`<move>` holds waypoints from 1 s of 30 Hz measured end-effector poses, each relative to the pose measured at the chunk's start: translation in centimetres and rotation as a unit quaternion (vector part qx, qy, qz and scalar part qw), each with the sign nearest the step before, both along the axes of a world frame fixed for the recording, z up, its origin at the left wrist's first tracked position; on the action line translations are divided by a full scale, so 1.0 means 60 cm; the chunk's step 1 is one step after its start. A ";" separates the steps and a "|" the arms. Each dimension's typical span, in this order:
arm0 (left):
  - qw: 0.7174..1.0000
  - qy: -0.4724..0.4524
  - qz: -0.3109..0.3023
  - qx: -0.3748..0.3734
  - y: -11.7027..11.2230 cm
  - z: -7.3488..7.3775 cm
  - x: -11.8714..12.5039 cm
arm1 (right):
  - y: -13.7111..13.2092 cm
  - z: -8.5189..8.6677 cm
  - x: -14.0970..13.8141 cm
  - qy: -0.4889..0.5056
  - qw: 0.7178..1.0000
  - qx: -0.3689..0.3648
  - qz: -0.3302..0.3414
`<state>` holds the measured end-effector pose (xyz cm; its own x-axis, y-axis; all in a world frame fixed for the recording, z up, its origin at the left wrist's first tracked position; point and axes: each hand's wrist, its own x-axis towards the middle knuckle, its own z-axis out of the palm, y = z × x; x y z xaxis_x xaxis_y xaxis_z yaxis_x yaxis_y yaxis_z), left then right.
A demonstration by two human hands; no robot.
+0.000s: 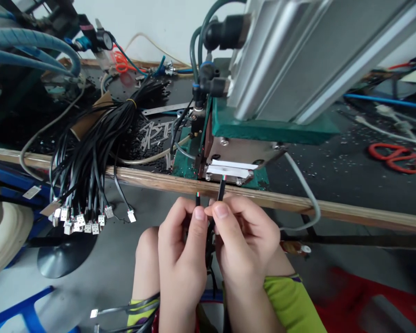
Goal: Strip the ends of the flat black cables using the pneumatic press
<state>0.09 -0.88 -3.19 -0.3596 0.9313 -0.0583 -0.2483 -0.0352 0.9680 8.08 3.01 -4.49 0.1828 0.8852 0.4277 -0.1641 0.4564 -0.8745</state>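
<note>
My left hand (180,252) pinches a black cable (198,200) whose stripped coloured wire ends point up, just short of the press. My right hand (244,240) pinches a second black cable (221,188), and its stripped tip reaches under the white strip of the press jaw (230,170). Both hands are closed side by side, thumbs touching, just below the wooden bench edge (298,201). More black cables run down between my wrists and across my lap.
A pneumatic press with a silver cylinder (298,55) and green base (263,125) stands on the bench. A bundle of black cables with white connectors (86,166) hangs over the edge at left. Red scissors (397,157) lie at right. Hoses and loose parts clutter the back.
</note>
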 end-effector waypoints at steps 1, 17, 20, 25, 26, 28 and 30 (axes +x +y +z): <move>1.000 0.012 0.006 -0.003 -0.002 0.000 -0.002 | 0.000 0.000 0.002 -0.017 1.000 0.011 0.000; 0.992 0.104 0.059 0.028 -0.022 0.011 -0.032 | -0.003 -0.002 0.027 -0.134 0.991 0.030 0.006; 0.990 0.124 0.057 0.036 -0.025 0.010 -0.037 | 0.005 -0.002 0.025 -0.207 0.957 -0.111 0.168; 0.981 0.177 0.060 0.057 -0.028 0.007 -0.050 | 0.008 -0.023 0.012 -0.404 0.854 -0.230 0.234; 0.981 0.176 0.060 0.060 -0.029 0.006 -0.053 | 0.005 -0.023 0.010 -0.400 0.861 -0.225 0.220; 0.983 0.160 0.062 0.059 -0.029 0.004 -0.058 | -0.005 -0.014 0.008 -0.329 0.898 -0.199 0.214; 0.987 0.141 0.065 0.052 -0.030 0.003 -0.063 | -0.014 -0.001 0.009 -0.221 0.937 -0.143 0.229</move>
